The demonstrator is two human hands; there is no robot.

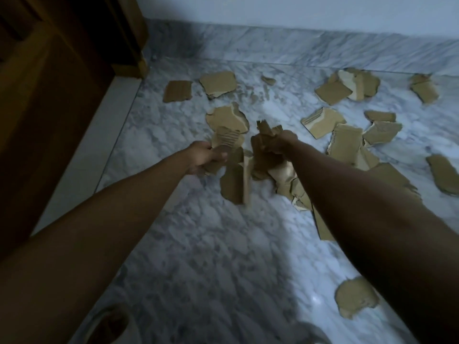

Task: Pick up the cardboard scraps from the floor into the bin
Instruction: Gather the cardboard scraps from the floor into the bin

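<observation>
Gripping a striped cardboard scrap (224, 150), the left hand (202, 157) reaches out beside the right hand (278, 145), which clutches a bunch of scraps (267, 147); more scraps (347, 142) litter the marble floor (198, 244) beyond and right. The right fingers are hidden; a blurred round object (109, 324) is cut off at the bottom edge.

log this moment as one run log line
phase: gathering | left hand: grips cardboard scraps | right hand: grips scrap bundle | floor: many scraps left | bin: unclear
</observation>
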